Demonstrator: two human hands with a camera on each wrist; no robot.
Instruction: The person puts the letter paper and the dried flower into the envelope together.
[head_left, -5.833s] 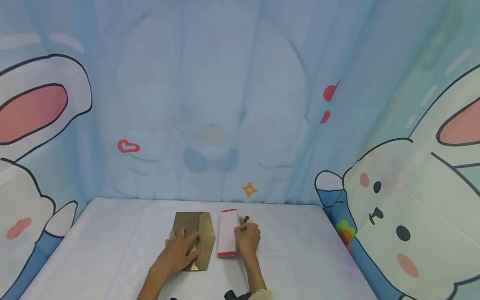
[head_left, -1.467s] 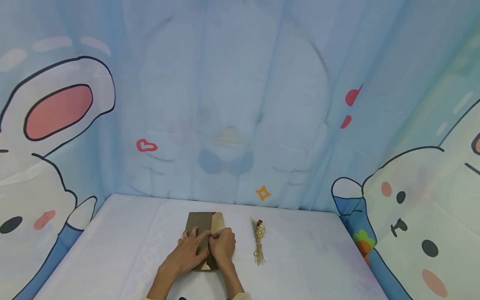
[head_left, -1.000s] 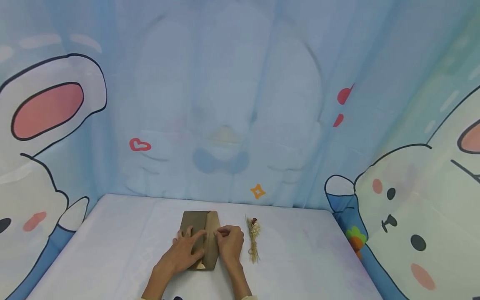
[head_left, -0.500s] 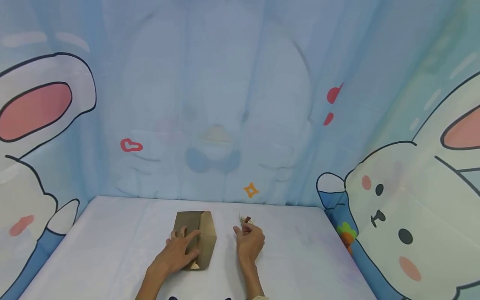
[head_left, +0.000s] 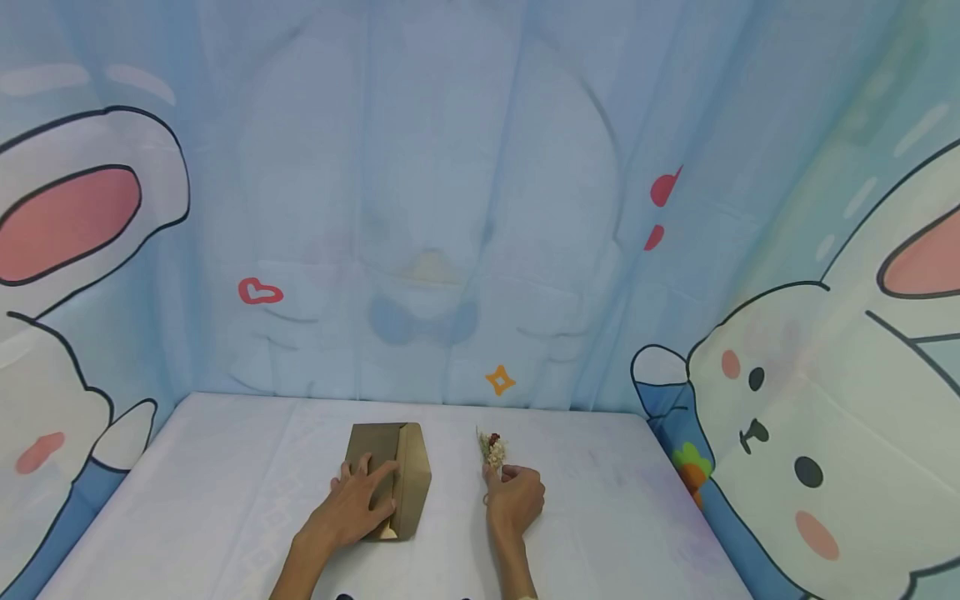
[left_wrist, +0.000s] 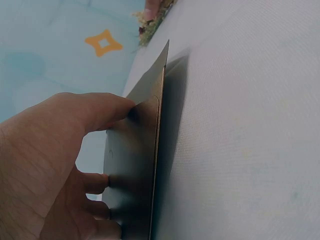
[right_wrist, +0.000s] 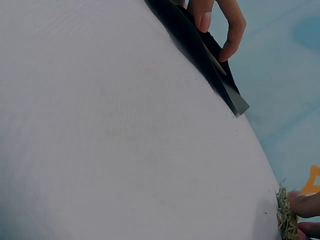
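A gold-brown envelope lies on the table with its flap folded out to the right. My left hand rests on it, fingers spread; in the left wrist view the fingertips and thumb press on its face. To the right lies a small bunch of dried flowers, with pale and dark red blooms. My right hand pinches its stems between thumb and finger, hiding most of the lower part. In the right wrist view these fingers sit at either side of the bunch.
A white cloth covers the table. Behind it hangs a light blue curtain printed with cartoon rabbits. A dark object just shows at the bottom edge of the head view.
The pink-and-white packet beside the envelope has gone from sight. My right hand worked at the envelope's flap, then moved right to the dried flowers and down to their stems. The left hand stayed.
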